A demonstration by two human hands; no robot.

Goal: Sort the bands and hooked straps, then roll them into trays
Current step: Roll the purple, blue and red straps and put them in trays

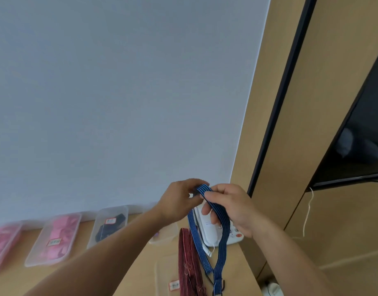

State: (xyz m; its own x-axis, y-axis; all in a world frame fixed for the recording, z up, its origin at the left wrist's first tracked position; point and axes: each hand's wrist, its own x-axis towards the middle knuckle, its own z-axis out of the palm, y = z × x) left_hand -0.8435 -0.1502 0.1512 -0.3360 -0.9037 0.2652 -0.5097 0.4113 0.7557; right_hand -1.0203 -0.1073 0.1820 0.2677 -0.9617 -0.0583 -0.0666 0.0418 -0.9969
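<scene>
One blue-and-navy striped elastic strap (pixel 194 231) was held up above the wooden bench (pixel 141 274), folded over at the top, its two lengths hanging down to a dark hook (pixel 221 284) at the low end. The left hand (pixel 179 201) pinched the fold with curled fingers, and the right hand (pixel 232 208) gripped the strap just beside it, thumb on top. This looked like the start of rolling: the next move would call for winding the hanging lengths evenly round the fold without snagging the hook.

Below lay a red-and-black striped strap (pixel 187 259) across a clear labelled plastic tray (pixel 162 274). A white telephone (pixel 211 233) stood behind the strap. Further left, clear trays held pink bands (pixel 55 233) and black bands (pixel 111 228).
</scene>
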